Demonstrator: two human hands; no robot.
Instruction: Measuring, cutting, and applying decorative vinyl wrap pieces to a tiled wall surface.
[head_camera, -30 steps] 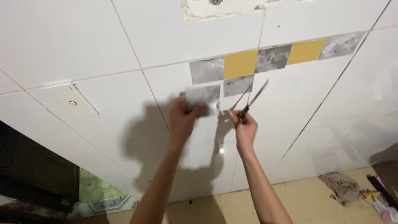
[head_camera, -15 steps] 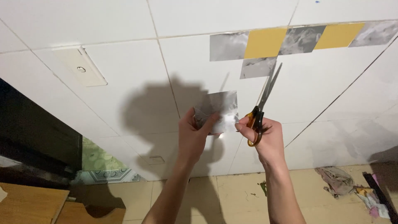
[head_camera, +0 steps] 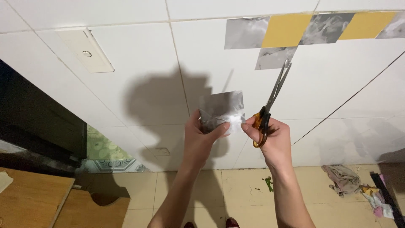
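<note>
Crumpled rag (head_camera: 342,177) on tiled floor (head_camera: 236,185), wooden boards (head_camera: 33,194).

You're holding a grey marbled square sticker (head_camera: 221,110) upright before the white wall, its lower edge pinched. Orange-handled scissors (head_camera: 270,105), blades closed, point up just to its right.

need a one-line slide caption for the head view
Left hand and right hand pinch a grey marbled square sticker before a white tiled wall; the right also holds orange-handled scissors.
</note>
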